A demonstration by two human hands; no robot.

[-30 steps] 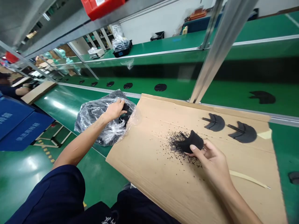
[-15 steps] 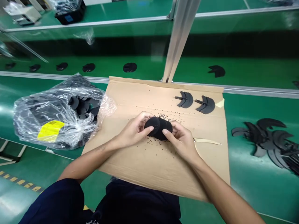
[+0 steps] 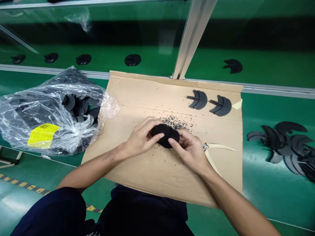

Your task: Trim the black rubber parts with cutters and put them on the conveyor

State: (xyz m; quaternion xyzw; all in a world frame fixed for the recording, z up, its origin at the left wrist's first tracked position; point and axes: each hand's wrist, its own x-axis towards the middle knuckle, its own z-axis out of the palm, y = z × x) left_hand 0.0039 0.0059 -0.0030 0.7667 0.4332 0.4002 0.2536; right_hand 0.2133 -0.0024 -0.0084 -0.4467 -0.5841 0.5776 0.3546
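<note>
Black rounded pieces (image 3: pixel 165 135), overlapping one another, are held between my two hands above a cardboard sheet (image 3: pixel 145 173). My left hand (image 3: pixel 144 136) grips their left side, thumb on the front and fingers behind. On the right side, my right hand (image 3: pixel 189 147) pinches them with its thumb in front. Tiny black bits (image 3: pixel 176 123) lie scattered on the cardboard behind and below the pieces. Pliers (image 3: pixel 219 146) with cream handles rest beside my right hand, partly covered by it. Two black curved parts (image 3: pixel 199 99) (image 3: pixel 220 105) lie at the back right of the cardboard.
A clear plastic bag (image 3: pixel 71 131) of black pieces with a yellow label stands at the left. Loose black curved parts (image 3: pixel 287 144) are piled on the green table at the right. A metal post (image 3: pixel 190 42) rises behind the cardboard; several black parts lie beyond the rail.
The view has shifted, and more of the pliers shows. The held pieces have turned slightly, and the grooves seen on the front one no longer show. Both hands keep hold.
</note>
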